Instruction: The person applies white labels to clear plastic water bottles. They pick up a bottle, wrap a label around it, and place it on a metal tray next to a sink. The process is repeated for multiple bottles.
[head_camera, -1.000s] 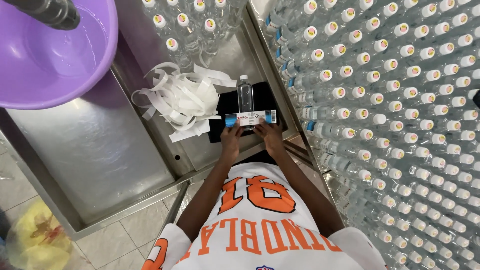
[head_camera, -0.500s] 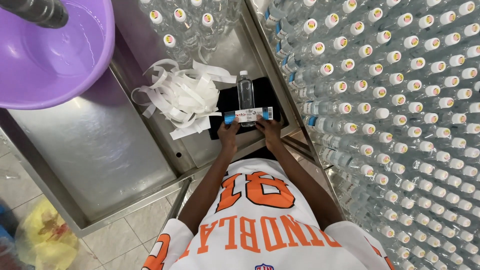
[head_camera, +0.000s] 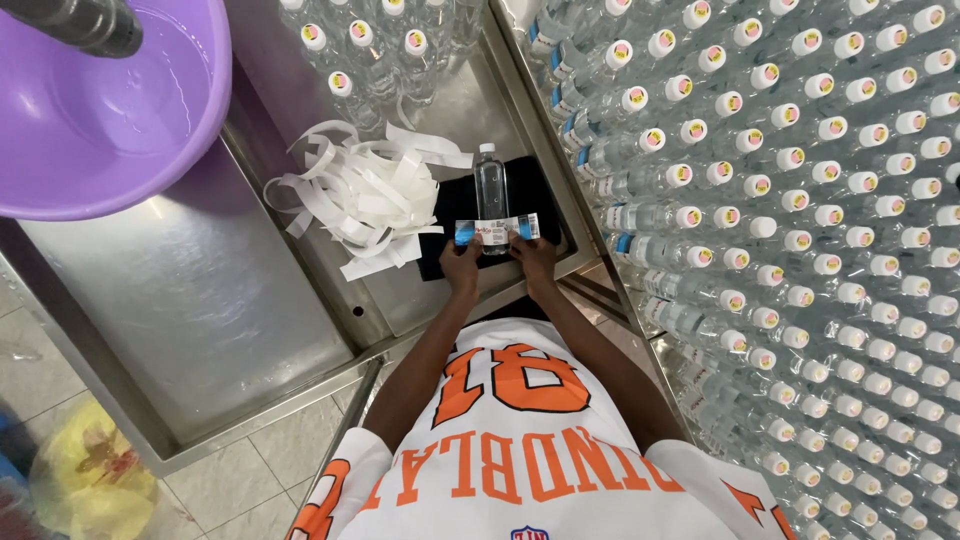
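A clear plastic water bottle with a white cap (head_camera: 490, 190) is laid on its side on a black cloth mat (head_camera: 535, 185), cap pointing to the far edge of the stainless-steel surface (head_camera: 200, 300). A blue, white and red paper label strip (head_camera: 497, 229) is stretched across the bottle's lower body. The strip's left end is pinched by the left hand (head_camera: 462, 263), fingers closed on it. The right end is pinched in the same way by the right hand (head_camera: 532, 256). Both hands are seen resting at the near edge of the mat.

Just left of the mat, touching it, a loose heap of white paper backing strips (head_camera: 365, 195) is piled on the surface. At the far edge, a cluster of upright clear bottles with white caps (head_camera: 370, 60) is stood together. The far left corner is overhung by a purple plastic basin holding water (head_camera: 100, 100), with a dark cylindrical object (head_camera: 75, 22) crossing its rim.

To the right of the surface, a large block of capped clear bottles (head_camera: 800, 200) is packed in close rows. A white jersey with orange lettering (head_camera: 520, 440) is worn by the person. A yellow plastic bag (head_camera: 90, 480) is noted on the tiled floor (head_camera: 270, 460) below the near left corner.
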